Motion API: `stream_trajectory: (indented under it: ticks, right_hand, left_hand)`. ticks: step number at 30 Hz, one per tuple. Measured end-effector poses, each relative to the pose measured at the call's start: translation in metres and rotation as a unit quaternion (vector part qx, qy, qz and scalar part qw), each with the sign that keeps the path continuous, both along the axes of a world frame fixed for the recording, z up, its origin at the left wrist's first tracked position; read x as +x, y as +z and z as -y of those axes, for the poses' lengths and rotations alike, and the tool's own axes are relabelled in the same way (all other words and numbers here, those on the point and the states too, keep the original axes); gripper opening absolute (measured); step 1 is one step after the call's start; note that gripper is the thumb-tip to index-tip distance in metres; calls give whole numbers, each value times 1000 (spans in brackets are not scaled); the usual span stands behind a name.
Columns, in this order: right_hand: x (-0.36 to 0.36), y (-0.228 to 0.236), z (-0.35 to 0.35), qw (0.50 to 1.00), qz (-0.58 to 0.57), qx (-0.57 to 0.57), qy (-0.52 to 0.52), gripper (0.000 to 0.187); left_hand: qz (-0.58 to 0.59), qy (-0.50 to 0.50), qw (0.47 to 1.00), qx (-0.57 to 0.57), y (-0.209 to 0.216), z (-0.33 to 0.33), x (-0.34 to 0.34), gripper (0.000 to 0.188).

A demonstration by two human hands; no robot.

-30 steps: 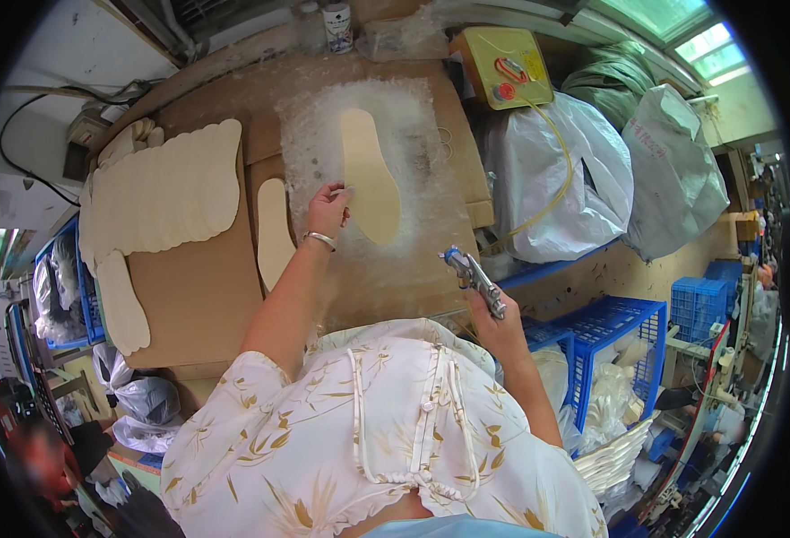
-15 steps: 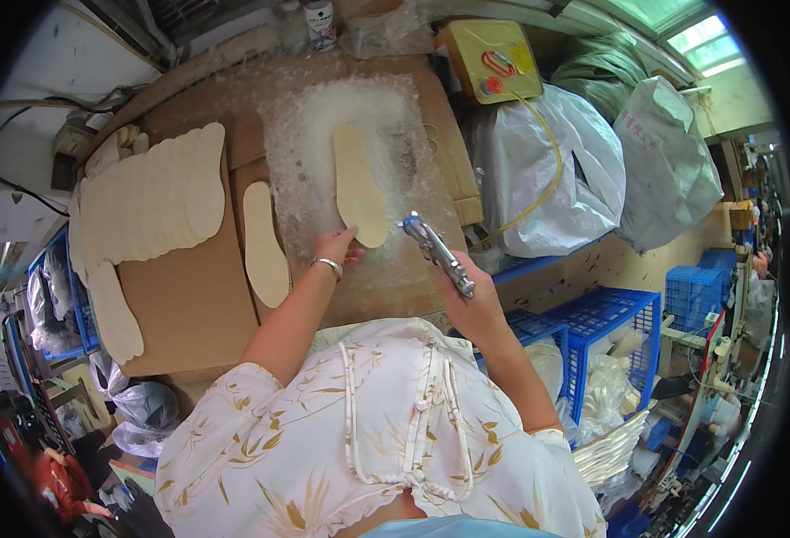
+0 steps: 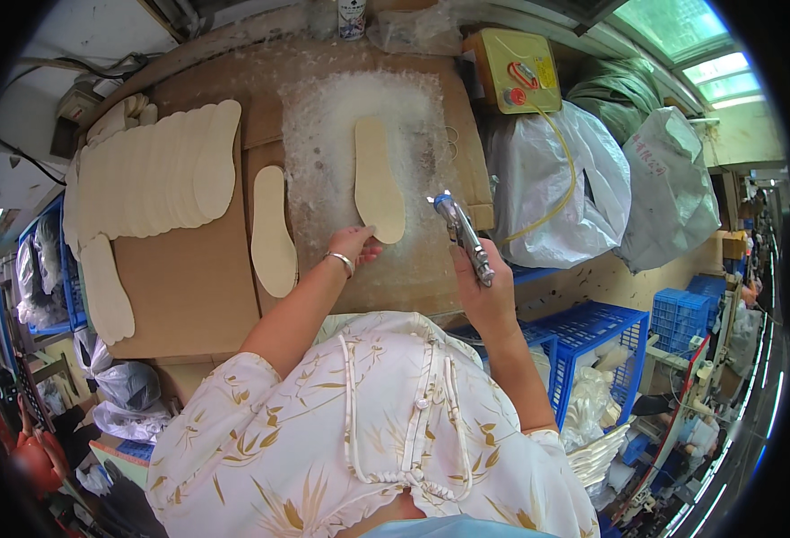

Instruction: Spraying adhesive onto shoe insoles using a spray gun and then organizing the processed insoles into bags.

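Now hands [image 3: 353, 245] [image 3: 490, 291] touch an insole [image 3: 379, 179] and spray gun [image 3: 463, 235].

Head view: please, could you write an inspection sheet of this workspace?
Surface: brown cardboard, with a cloudy, stained sheet on it.
Work things: central cream sole-shaped piece, flat on the sheet; metal spray gun.
Clutter: overlapping cream pieces and one loose piece at left; bottle at far edge.
Hands: left hand touches the central piece's near end; right hand holds the spray gun.
Cables: black cable hangs at far left; yellow hose arcs over a white bag.
Surroundings: blue crate and yellow tin at right.
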State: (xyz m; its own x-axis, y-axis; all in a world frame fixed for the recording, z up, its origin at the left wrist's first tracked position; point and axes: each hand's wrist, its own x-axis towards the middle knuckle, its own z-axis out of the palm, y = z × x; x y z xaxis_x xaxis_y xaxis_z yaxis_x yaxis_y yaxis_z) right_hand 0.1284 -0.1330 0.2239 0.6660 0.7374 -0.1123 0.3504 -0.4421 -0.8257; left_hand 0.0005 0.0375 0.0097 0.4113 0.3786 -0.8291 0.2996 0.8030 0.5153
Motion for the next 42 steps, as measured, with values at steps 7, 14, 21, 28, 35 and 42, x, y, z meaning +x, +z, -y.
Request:
stream_trajectory:
  ticks: [7, 14, 21, 28, 35, 42]
  right_hand:
    - [-3, 0, 4, 999, 12, 39, 5, 24]
    - [-9, 6, 15, 999, -1, 27, 37, 24]
    - [-8, 2, 22, 999, 0, 24, 32, 20]
    - [-8, 3, 25, 1000, -18, 15, 13, 20]
    - [-10, 2, 32, 999, -11, 27, 35, 20]
    - [-14, 2, 43, 999, -5, 30, 44, 19]
  left_hand:
    - [1, -10, 1000, -6, -2, 0, 1, 23]
    - [5, -24, 1000, -8, -6, 0, -1, 25]
    - [3, -27, 1000, -3, -7, 3, 1, 26]
    - [-2, -23, 1000, -2, -1, 6, 1, 27]
    - [-3, -26, 1000, 0, -2, 9, 2, 24]
    - [-6, -30, 1000, 2, -4, 14, 1, 22]
